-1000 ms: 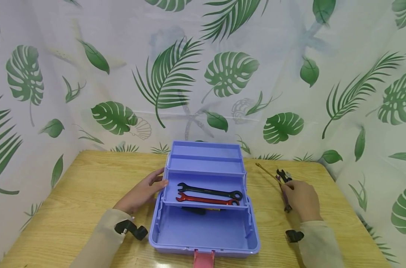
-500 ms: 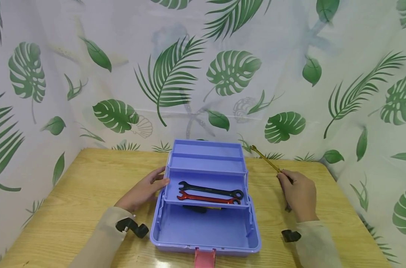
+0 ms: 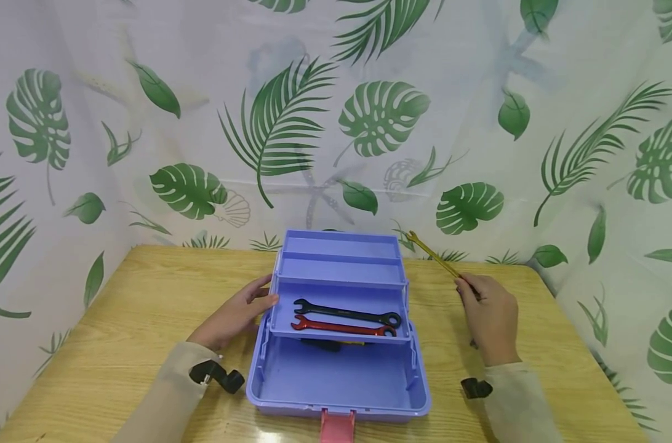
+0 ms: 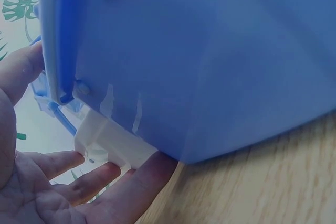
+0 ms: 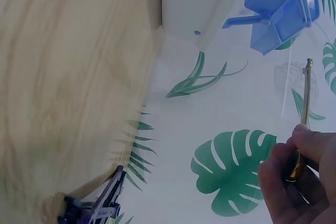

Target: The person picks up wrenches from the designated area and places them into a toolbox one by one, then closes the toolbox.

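In the head view an opened blue-purple toolbox (image 3: 341, 384) stands on the table with its tiers raised. A black wrench (image 3: 344, 313) and a red wrench (image 3: 341, 327) lie side by side in its lower tray (image 3: 325, 292). My left hand (image 3: 233, 317) holds the toolbox's left side, thumb at the tray edge; the left wrist view has its fingers (image 4: 100, 179) against a white part behind. At the right, my right hand (image 3: 493, 320) grips a gold wrench (image 3: 432, 253) by one end. Its open-jawed end points up and left, raised over the table.
Several dark wrenches (image 5: 97, 203) lie on the table (image 3: 568, 344), mostly hidden beneath my right hand in the head view. A black and yellow thing (image 3: 327, 345) sits partly hidden under the tray. A pink latch (image 3: 338, 426) hangs at the front. Leaf-print cloth (image 3: 314, 123) stands behind.
My right hand has lifted the gold wrench off the dark wrenches, moving it up and slightly left. My left hand has stayed at the toolbox.
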A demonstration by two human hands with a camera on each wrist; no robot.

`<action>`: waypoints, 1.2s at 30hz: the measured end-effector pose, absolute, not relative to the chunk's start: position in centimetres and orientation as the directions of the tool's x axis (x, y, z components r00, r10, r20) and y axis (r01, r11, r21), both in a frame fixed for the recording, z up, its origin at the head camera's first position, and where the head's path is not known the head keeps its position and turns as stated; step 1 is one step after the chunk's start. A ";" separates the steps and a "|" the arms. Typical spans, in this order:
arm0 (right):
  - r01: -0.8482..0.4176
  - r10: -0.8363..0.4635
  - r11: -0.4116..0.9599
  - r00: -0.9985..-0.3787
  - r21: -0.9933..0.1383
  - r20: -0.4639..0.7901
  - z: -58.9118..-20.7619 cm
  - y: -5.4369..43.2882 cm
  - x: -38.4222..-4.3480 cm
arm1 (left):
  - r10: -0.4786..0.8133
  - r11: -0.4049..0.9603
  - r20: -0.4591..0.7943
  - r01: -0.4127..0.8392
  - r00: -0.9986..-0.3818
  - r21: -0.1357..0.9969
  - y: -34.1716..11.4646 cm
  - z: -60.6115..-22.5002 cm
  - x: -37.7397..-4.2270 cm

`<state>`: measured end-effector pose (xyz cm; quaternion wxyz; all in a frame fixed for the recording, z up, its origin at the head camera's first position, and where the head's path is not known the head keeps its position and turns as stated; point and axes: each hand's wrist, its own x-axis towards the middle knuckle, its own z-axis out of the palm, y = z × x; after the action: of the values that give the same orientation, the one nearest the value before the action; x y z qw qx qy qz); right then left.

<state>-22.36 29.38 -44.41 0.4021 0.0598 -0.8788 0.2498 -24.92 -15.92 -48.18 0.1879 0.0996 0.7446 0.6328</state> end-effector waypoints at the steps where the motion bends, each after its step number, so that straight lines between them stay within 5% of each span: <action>1: -0.317 0.087 0.868 -0.662 -0.383 0.745 -44.5 29.3 -22.4 | 0.388 0.177 -0.151 -0.088 -0.909 0.980 -15.9 -48.2 -24.9; 36: -0.405 -0.057 0.869 -0.650 -0.282 0.758 -44.0 27.5 -22.0 | 0.381 0.189 -0.154 -0.086 -0.912 0.978 -15.9 -48.3 -25.0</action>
<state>-22.05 27.54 -44.01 0.3975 0.1312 -0.8813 0.2193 -24.95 -15.94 -48.34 0.1856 0.0986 0.7484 0.6291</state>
